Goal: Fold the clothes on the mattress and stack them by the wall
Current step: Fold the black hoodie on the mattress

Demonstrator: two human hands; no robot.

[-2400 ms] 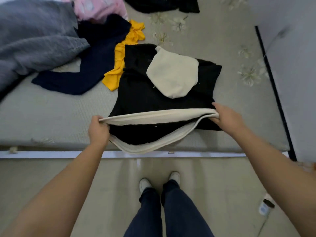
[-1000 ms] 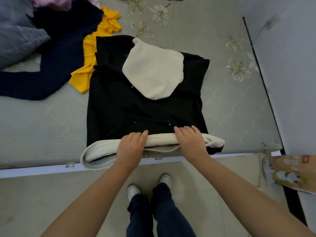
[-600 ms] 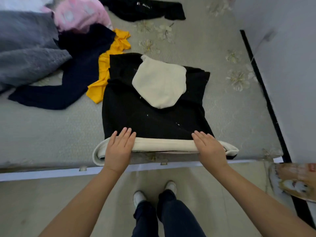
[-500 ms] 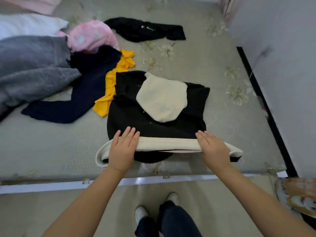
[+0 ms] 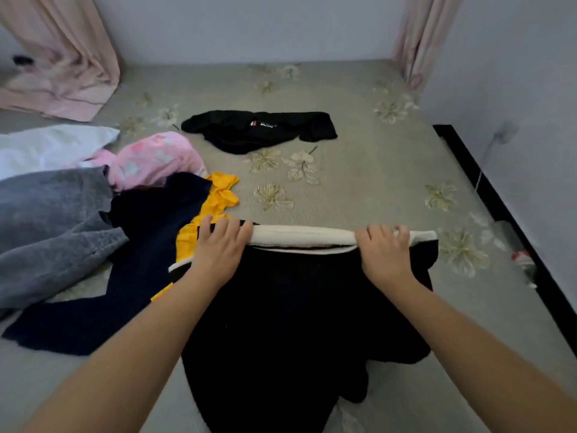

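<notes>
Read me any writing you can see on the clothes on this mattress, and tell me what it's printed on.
"MUSIC", roughly: small white print beside a red-and-white mark on the black garment lying toward the far wall; the last letters blur, so this reading is uncertain.
Small red-and-white object at the mattress's right edge: too blurred to tell whether it carries text.
No other garment shows readable text.

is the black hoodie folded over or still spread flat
Folded over: both hands, left hand and right hand, grip the black hoodie's cream hem at its far edge.
</notes>
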